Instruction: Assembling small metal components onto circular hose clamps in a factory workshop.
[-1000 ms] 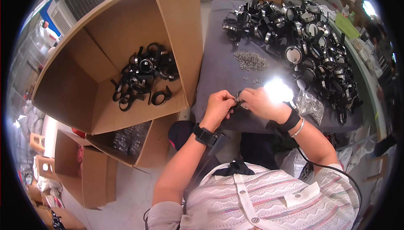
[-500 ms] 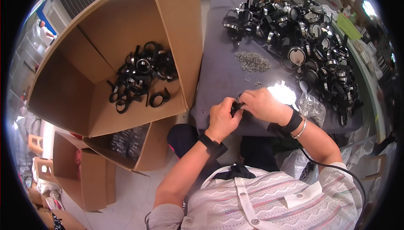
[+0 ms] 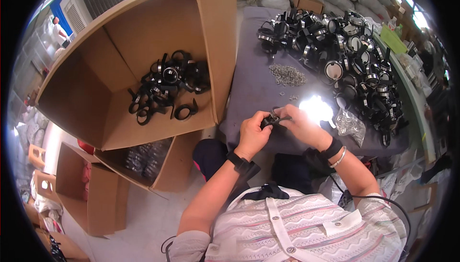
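We see both hands, left hand and right hand, grasping 1 small black ring-shaped part above the near edge of the grey tabletop.

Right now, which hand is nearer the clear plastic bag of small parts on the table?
Right. The right hand sits just left of the clear plastic bag, a short gap between them. The left hand is farther left, beyond the small black part both hands hold.
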The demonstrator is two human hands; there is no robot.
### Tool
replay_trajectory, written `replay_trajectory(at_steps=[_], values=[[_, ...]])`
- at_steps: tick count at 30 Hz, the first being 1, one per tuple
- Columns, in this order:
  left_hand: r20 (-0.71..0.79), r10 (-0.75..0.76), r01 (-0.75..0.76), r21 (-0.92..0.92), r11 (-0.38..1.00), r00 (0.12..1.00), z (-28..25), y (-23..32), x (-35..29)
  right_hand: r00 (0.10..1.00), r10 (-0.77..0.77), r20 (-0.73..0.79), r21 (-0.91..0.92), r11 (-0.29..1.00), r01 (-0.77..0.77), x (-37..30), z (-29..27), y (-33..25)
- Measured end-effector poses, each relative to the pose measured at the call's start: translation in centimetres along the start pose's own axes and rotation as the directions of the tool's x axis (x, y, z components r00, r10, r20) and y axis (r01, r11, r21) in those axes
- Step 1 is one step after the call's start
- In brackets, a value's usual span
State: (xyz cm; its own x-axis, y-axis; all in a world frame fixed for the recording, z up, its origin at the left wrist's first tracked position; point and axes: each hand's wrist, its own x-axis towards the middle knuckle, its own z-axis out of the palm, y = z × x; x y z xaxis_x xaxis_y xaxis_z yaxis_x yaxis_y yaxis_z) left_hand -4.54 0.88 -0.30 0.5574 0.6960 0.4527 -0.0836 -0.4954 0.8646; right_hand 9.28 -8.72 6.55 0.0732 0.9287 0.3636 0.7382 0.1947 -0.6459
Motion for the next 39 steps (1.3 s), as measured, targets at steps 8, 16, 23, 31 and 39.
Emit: replay_trajectory(at_steps=[8,16,23,31,39], values=[[-0.100,0.060,-0.047,0.130,0.990,0.993,1.3,0.4,-1.2,0.992,-0.073,-0.101,-0.109,0.992,0.061,-1.7,1.9,-1.9],[-0.066,0.007,-0.007,0.004,1.000,0.998,1.2,0.1,-0.8,0.998,-0.056,-0.006,-0.154,0.987,0.054,-1.6,1.2,-0.5],[0.214,-0.068,0.079,-0.039,0.996,0.974,-0.6,1.0,1.2,0.997,-0.040,-0.066,-0.030,0.999,0.038,-2.4,1.1,-0.3],[0.386,-0.353,0.414,-0.083,0.907,0.852,-1.7,2.4,1.9,0.989,-0.143,-0.022,-0.050,0.989,0.142,-2.0,0.5,0.1],[0.385,-0.362,0.439,-0.134,0.888,0.849,-1.7,1.7,1.5,0.992,-0.038,-0.124,0.169,0.984,0.059,-3.3,1.4,1.1]])
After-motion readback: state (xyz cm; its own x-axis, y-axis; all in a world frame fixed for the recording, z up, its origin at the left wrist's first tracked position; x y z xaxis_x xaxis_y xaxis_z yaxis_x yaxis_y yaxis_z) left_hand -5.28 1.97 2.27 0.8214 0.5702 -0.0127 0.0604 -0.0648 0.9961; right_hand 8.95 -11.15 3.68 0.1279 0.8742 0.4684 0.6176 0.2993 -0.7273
